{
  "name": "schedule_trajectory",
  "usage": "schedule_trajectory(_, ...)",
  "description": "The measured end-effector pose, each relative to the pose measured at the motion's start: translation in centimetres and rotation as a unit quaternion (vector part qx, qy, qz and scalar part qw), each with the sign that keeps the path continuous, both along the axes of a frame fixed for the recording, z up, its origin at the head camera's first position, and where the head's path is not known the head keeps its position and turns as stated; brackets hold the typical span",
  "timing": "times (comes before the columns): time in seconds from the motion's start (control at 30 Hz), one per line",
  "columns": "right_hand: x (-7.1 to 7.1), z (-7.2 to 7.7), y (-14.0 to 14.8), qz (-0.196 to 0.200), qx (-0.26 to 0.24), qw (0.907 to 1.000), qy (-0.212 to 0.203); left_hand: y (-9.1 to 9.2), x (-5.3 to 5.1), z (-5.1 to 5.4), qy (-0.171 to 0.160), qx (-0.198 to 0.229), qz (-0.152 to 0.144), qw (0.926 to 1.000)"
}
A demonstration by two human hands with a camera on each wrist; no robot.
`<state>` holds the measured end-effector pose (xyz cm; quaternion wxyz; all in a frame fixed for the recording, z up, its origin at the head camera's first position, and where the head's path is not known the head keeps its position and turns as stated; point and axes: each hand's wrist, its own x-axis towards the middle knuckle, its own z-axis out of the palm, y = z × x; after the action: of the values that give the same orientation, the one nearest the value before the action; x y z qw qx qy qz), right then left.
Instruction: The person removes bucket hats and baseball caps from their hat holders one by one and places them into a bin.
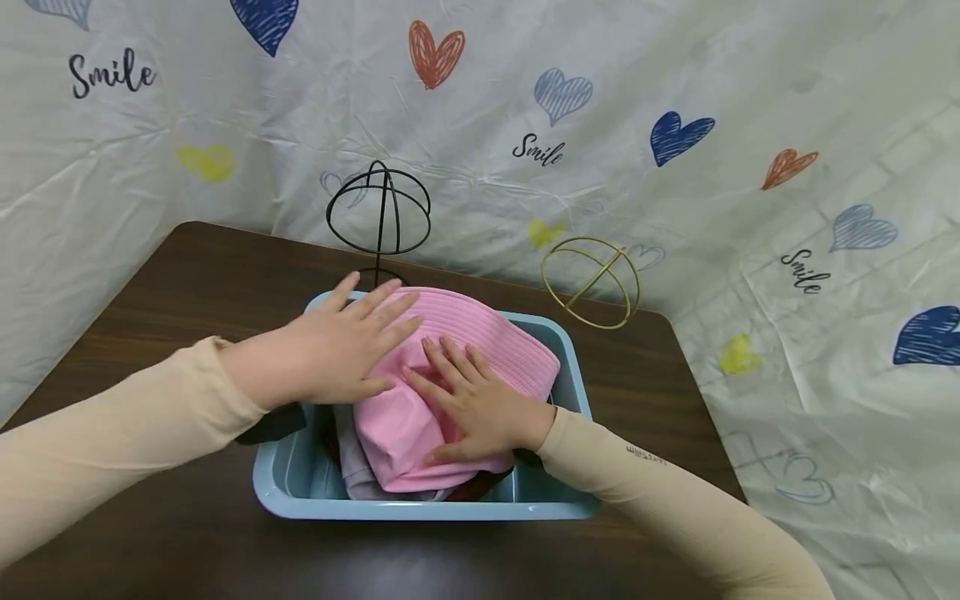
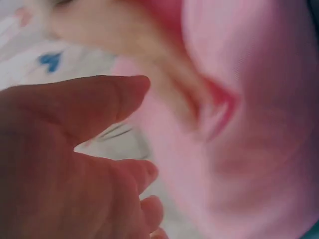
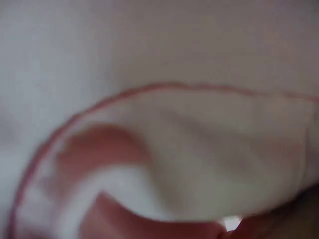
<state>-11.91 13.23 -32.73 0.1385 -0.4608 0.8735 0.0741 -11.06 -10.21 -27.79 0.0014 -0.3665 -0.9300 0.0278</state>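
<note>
A pink bucket hat point(image 1: 495, 329) with a stitched brim lies in a light blue plastic basin point(image 1: 427, 510), its crown dented in. My right hand point(image 1: 487, 412) rests on the crown with fingers spread and fairly straight. Over the hat's left side is my left hand point(image 1: 330, 350), fingers extended; whether it touches the cloth I cannot tell. The left wrist view shows the left thumb point(image 2: 109, 97) apart from the pink cloth point(image 2: 264, 164). Under the hat, grey cloth point(image 1: 360, 475) and something dark brown point(image 1: 480, 487) peek out. Blurred pale cloth point(image 3: 209, 139) with a red edge fills the right wrist view.
Behind the basin, a black wire hat stand point(image 1: 381, 208) stands at the table's back edge. A gold wire stand point(image 1: 592, 283) is to its right. The dark wooden table point(image 1: 637, 392) meets a white cloth backdrop point(image 1: 480, 125) printed with hearts.
</note>
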Motion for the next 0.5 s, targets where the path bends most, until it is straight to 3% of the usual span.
schedule_trajectory(0.1,-0.2,0.3,0.4,-0.014,-0.016,0.9995,-0.022,1.6,-1.0,-1.2,-0.028,-0.043,-0.014,0.9986)
schedule_trajectory(0.17,-0.2,0.6,0.7,-0.021,-0.020,0.9993,-0.022,1.9,-1.5,-2.4,-0.027,-0.056,-0.014,0.9980)
schedule_trajectory(0.33,0.1,0.7,1.5,-0.031,0.012,0.9995,0.000,2.1,-1.8,-5.0,-0.034,-0.082,-0.012,0.9960)
schedule_trajectory(0.5,0.4,0.0,1.6,-0.049,0.064,0.9957,-0.046,3.2,-1.6,-8.4,-0.122,-0.127,-0.002,0.9844)
